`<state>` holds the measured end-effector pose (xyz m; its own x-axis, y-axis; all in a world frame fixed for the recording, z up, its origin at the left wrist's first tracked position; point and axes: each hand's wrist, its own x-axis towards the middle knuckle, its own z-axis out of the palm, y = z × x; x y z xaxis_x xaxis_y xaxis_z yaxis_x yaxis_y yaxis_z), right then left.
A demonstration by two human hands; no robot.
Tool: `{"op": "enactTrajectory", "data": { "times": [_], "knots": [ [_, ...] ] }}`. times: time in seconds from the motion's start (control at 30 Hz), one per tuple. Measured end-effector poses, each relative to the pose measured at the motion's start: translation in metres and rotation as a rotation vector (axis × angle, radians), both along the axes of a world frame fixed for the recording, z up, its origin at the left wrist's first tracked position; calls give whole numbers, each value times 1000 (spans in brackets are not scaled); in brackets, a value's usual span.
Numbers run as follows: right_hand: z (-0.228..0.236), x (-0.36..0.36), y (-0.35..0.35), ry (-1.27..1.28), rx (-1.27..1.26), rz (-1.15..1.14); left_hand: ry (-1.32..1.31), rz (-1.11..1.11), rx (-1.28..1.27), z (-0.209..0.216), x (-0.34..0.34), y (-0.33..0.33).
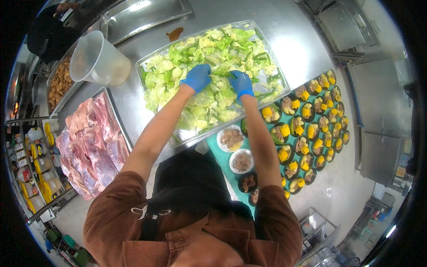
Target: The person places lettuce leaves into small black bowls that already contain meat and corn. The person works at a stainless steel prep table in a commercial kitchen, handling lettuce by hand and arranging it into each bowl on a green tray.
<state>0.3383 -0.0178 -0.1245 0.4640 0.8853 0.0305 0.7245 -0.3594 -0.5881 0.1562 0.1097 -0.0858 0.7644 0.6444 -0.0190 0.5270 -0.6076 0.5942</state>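
Observation:
Both my hands wear blue gloves and work over a large clear-walled tray [284,91] full of chopped cabbage [167,71] mixed with green beans [262,57]. My left hand [197,78] is at the middle of the heap, its fingers curled down at the leaves; what they hold is hidden. My right hand [242,83] is a little to the right, its fingers closed on some green beans at the top of the heap. The fingertips of both hands point toward each other, with cabbage and beans between them.
Right of the tray, a green surface [224,162] bears many dark bowls [284,153] of meat and yellow pieces, plus white bowls of meat [231,139]. At left are a tray of raw meat [95,147], a clear plastic tub [100,60] and browned food [61,82]. A person [49,33] stands far left.

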Motion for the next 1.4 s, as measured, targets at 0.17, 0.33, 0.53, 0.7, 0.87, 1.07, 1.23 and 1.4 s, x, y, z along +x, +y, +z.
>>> {"op": "enactTrajectory", "data": {
  "times": [0.17,0.33,0.53,0.7,0.87,1.07,1.23,1.4],
  "knots": [
    [-4,0,-7,-157,-125,36,-114,25,-189,4,-3,19],
    [-3,-4,-5,-22,-39,-99,-221,140,-669,21,-10,18],
    [7,-10,4,408,288,-300,-359,240,-931,29,-21,17],
    [30,-18,1,1090,431,-404,-464,224,-1057,41,-2,1],
    [30,-56,-4,1302,379,-398,-450,33,-646,5,20,-14],
    [37,-70,-43,1558,659,-544,-394,-19,-453,4,39,-53],
    [33,-65,-82,1470,767,-680,-338,-120,-494,18,50,-100],
    [39,-49,-160,1416,758,-676,-257,-140,-598,58,48,-149]
  ]
}}
